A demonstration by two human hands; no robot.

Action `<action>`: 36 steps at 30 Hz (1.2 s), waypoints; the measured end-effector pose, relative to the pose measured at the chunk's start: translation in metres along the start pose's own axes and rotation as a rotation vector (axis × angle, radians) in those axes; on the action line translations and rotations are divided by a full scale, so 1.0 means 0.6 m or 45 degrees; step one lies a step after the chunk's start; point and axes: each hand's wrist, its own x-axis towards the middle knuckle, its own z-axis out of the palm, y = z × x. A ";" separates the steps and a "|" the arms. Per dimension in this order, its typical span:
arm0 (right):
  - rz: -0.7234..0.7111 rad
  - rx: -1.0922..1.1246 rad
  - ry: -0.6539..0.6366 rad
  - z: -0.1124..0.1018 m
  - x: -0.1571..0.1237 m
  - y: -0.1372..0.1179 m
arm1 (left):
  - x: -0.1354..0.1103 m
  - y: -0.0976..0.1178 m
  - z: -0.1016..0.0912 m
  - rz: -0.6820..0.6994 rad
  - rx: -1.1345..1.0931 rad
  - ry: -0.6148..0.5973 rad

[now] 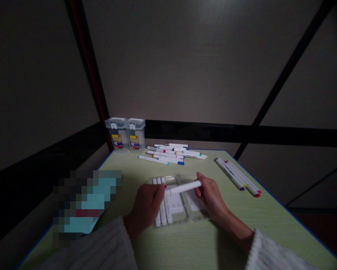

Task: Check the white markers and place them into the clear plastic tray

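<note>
A white marker (184, 187) is held level above a clear plastic tray (188, 216) on the pale green table (202, 243). My left hand (146, 206) pinches the marker's left end, and my right hand (209, 195) grips its right end. Three white markers (162, 210) lie side by side in the tray's left part, partly hidden by my left hand. Printed paper shows through the tray's bottom.
A loose pile of white markers with coloured caps (171, 153) lies at the far edge. Three more markers (237, 176) lie to the right. Two clear lidded boxes (125, 134) stand at the back left. A blurred patch (84, 204) covers something on the left.
</note>
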 end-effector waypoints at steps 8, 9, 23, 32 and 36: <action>-0.079 -0.106 -0.020 0.000 -0.005 -0.007 | 0.014 0.010 0.000 -0.539 -0.299 -0.042; -0.096 -0.124 -0.023 0.000 -0.006 -0.007 | 0.016 0.011 -0.001 -0.586 -0.322 -0.058; -0.407 -0.346 -0.138 -0.008 -0.014 -0.005 | 0.034 -0.003 -0.011 -0.723 -0.376 -0.052; -0.478 -0.355 -0.295 0.000 -0.026 -0.015 | 0.044 -0.004 -0.019 -0.800 -0.458 0.064; -0.509 -0.339 -0.210 0.000 -0.024 -0.012 | 0.044 -0.006 -0.018 -0.807 -0.478 0.105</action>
